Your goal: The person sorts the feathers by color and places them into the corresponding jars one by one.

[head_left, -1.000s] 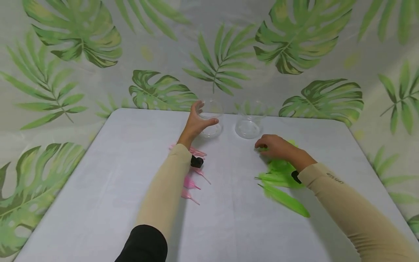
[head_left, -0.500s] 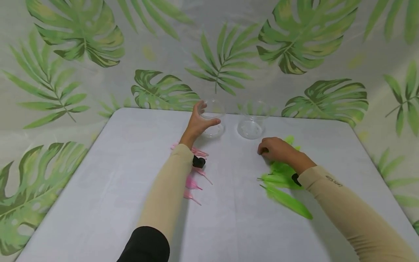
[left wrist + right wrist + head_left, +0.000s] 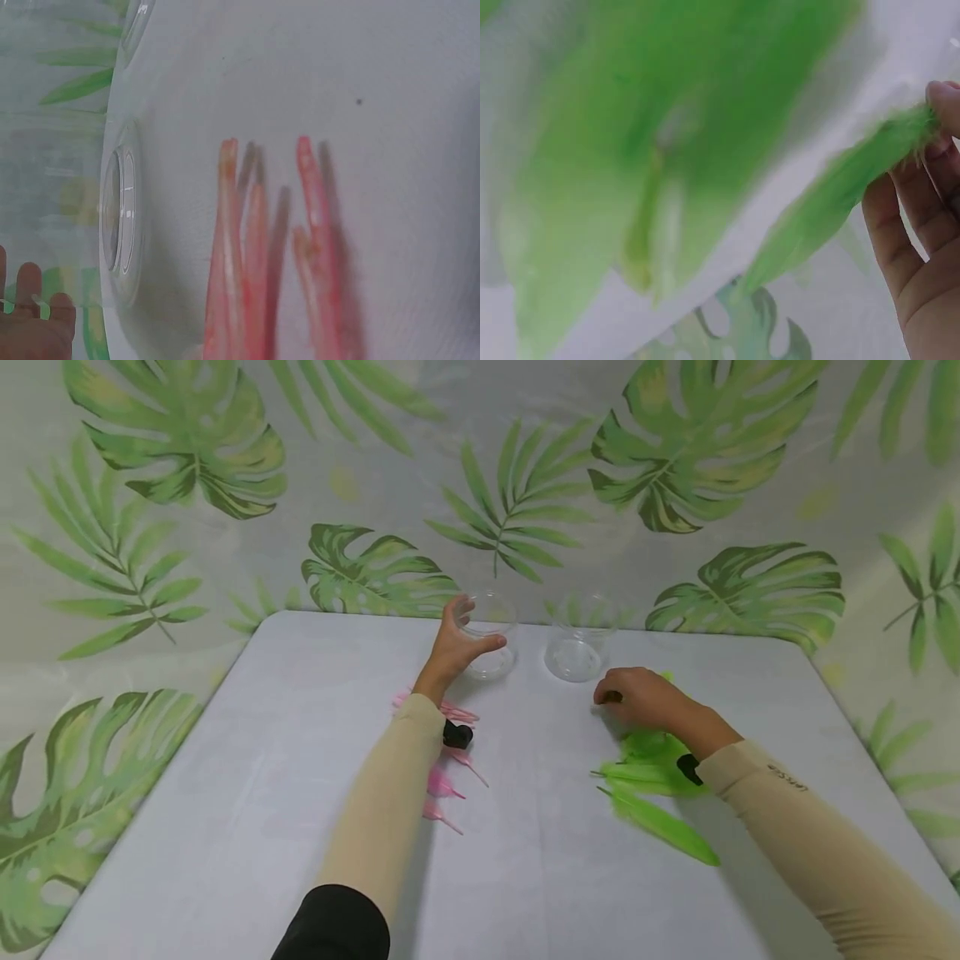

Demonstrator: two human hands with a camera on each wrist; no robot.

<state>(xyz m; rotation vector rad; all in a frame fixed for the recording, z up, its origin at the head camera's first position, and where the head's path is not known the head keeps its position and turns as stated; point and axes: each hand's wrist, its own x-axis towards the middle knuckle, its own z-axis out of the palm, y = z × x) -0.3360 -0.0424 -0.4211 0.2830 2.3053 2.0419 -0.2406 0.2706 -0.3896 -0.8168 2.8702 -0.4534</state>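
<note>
My left hand grips a clear plastic cup near the table's back edge, with fingers and thumb spread round its left and front sides. In the left wrist view the fingertips show through the cup's wall. My right hand pinches a green feather by its end between thumb and fingers, as the right wrist view shows. In the head view that hand covers most of the feather. More green feathers lie under and in front of the right hand.
A second clear cup stands upright to the right of the held one. Several pink feathers lie beside and beneath the left forearm, quills pointing right. A leaf-patterned cloth hangs behind the white table.
The right hand's fingertips have come together on the green feather. My left hand stays at the cup. The head view has shifted slightly.
</note>
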